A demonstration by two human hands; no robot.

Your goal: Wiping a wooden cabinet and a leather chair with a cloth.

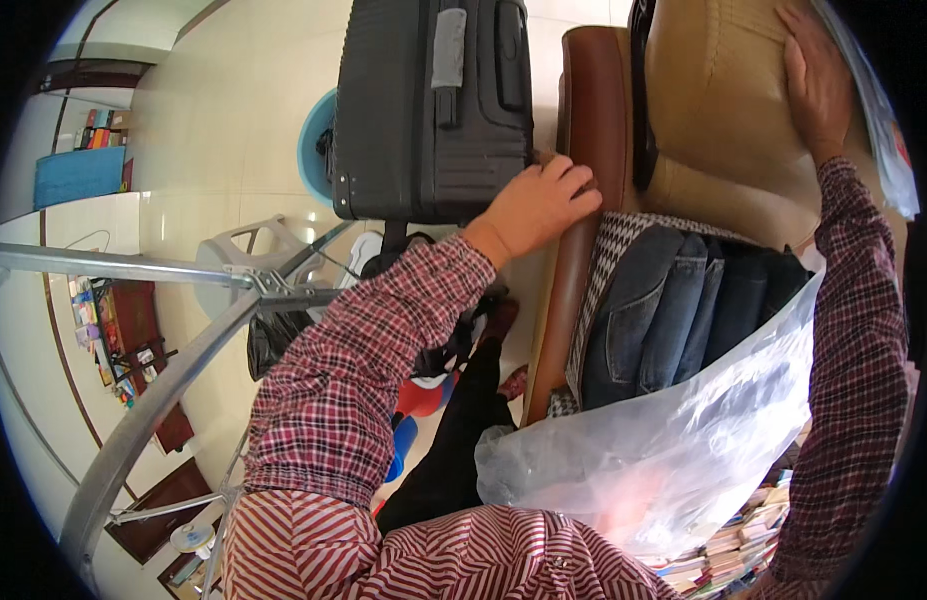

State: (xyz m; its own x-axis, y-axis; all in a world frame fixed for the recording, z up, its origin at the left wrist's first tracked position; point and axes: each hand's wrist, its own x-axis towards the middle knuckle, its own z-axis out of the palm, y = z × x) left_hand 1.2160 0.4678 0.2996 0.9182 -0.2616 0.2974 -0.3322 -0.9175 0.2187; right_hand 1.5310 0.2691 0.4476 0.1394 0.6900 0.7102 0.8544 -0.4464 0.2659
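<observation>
My left hand has its fingers curled at the lower right corner of a black hard-shell suitcase, beside the brown leather edge of a seat; what its fingertips hold, if anything, is hidden. My right hand lies with its palm on a tan leather cushion at the upper right. Between my arms, folded dark jeans stand in a row in a houndstooth fabric box. A clear plastic sheet hangs over the near side of the box.
A blue basin sits on the tiled floor left of the suitcase. Below it are a grey plastic stool and a black plastic bag. A metal tube frame stands at the left. Stacked books lie at the lower right.
</observation>
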